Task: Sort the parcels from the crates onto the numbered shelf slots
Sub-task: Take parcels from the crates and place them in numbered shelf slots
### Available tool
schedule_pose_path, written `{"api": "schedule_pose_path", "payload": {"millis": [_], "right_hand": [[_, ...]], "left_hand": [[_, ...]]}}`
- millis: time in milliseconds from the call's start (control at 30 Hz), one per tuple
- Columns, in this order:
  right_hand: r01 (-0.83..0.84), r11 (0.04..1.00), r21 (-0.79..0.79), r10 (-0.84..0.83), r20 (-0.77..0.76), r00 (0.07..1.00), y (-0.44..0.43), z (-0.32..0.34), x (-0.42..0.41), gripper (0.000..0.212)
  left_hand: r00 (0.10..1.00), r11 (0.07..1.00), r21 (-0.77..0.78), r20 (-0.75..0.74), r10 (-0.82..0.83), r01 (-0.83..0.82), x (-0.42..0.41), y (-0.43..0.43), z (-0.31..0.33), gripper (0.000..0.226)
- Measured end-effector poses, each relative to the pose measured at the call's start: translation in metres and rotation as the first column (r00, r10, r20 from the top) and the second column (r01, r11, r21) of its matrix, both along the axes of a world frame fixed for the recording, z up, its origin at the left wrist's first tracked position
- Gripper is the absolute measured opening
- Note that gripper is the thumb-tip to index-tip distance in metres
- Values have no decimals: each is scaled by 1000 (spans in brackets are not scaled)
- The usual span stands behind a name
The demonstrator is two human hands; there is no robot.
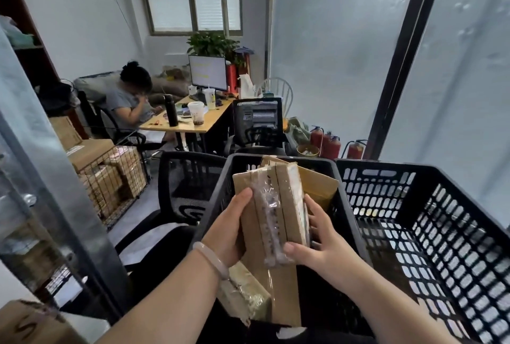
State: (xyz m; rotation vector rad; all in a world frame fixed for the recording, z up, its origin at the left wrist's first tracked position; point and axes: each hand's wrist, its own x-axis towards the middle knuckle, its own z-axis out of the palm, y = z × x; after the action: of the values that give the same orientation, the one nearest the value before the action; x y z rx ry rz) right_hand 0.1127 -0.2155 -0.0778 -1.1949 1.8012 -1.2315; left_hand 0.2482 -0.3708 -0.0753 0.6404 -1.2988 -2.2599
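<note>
Both hands hold a flat brown cardboard parcel [271, 205] wrapped in clear tape, upright above the middle black crate [278, 160]. My left hand [229, 230] grips its left edge, with a pale bangle on the wrist. My right hand [317, 244] grips its right edge and lower corner. More brown parcels [245, 292] lie in the crate below, and another [317, 186] leans at the back. A second black crate [430, 222] stands to the right, its visible inside bare. A metal shelf upright [55, 178] rises at the left.
A black mesh chair [187, 186] stands left of the crates. A wire cage of boxes [116, 180] sits on the floor. A person sits at a desk [193, 122] with a monitor. Red fire extinguishers [328, 144] stand by the frosted glass partition [345, 67].
</note>
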Motion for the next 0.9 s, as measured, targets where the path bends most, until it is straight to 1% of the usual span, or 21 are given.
{"api": "schedule_pose_path", "payload": {"millis": [67, 100, 133, 200, 233, 267, 333, 367, 400, 467, 533, 567, 600, 633, 667, 700, 733, 767, 800, 900], "right_hand": [[73, 996, -44, -72, 25, 997, -4, -1, 3, 113], [121, 991, -61, -120, 17, 993, -6, -1, 3, 111], [173, 983, -68, -174, -18, 985, -6, -2, 3, 110], [269, 961, -60, -275, -169, 946, -8, -2, 1, 112], [297, 953, -53, -301, -262, 917, -9, -1, 2, 114], [312, 949, -42, -307, -344, 887, -10, -1, 3, 114], [332, 943, -7, -299, -453, 840, -14, -1, 9, 116], [341, 940, 9, -292, -494, 819, -17, -1, 12, 116], [349, 937, 21, -287, -525, 801, -19, -1, 15, 117], [361, 933, 8, -301, -536, 789, -22, -1, 18, 120], [368, 929, -30, -340, -460, 820, -24, 0, 19, 126], [377, 925, -54, -368, -377, 850, -25, 1, 18, 131], [395, 916, -74, -400, -244, 883, -27, 2, 16, 137], [415, 907, -75, -419, -47, 907, -28, 4, 14, 144], [411, 909, -66, -393, 187, 900, -30, 5, 11, 149], [374, 926, -59, -321, 399, 859, -31, 5, 9, 150], [327, 943, -61, -244, 543, 804, -33, 5, 8, 145], [297, 951, -85, -187, 606, 773, -35, 4, 6, 136], [297, 949, -107, -171, 616, 769, -36, 3, 3, 125], [354, 926, -135, -206, 605, 769, -34, 8, -13, 106]], "left_hand": [[1000, 999, 31, 6, 15, -15, -3, 2, -3, 61], [999, 999, 16, 8, 48, -48, -3, 2, -4, 60], [995, 995, -32, 18, 94, -94, -4, 0, -5, 62], [979, 966, -174, 37, 201, -192, -3, -2, -6, 75], [974, 952, -225, 41, 223, -208, -2, -2, -7, 86], [974, 944, -264, 54, 219, -197, -1, -3, -8, 101], [976, 929, -338, 103, 193, -148, -4, -2, -9, 131], [975, 920, -368, 117, 188, -133, -6, -1, -10, 140], [973, 913, -380, 111, 200, -145, -8, 0, -10, 143], [968, 920, -326, 46, 247, -219, -11, -1, -13, 134], [958, 938, -202, -25, 284, -283, -11, -3, -14, 118], [952, 942, -135, -53, 302, -306, -11, -4, -14, 111], [944, 943, -71, -78, 319, -325, -12, -5, -13, 105], [937, 941, -18, -102, 335, -339, -13, -4, -11, 100], [930, 937, 21, -117, 349, -349, -15, -2, -10, 95], [928, 935, 42, -117, 355, -352, -17, 0, -10, 92], [930, 937, 48, -106, 351, -347, -19, 3, -10, 91], [937, 941, 48, -92, 338, -334, -20, 4, -11, 91], [944, 947, 46, -73, 320, -318, -20, 4, -11, 91], [964, 964, 13, -5, 265, -265, -10, -11, -11, 90]]}}
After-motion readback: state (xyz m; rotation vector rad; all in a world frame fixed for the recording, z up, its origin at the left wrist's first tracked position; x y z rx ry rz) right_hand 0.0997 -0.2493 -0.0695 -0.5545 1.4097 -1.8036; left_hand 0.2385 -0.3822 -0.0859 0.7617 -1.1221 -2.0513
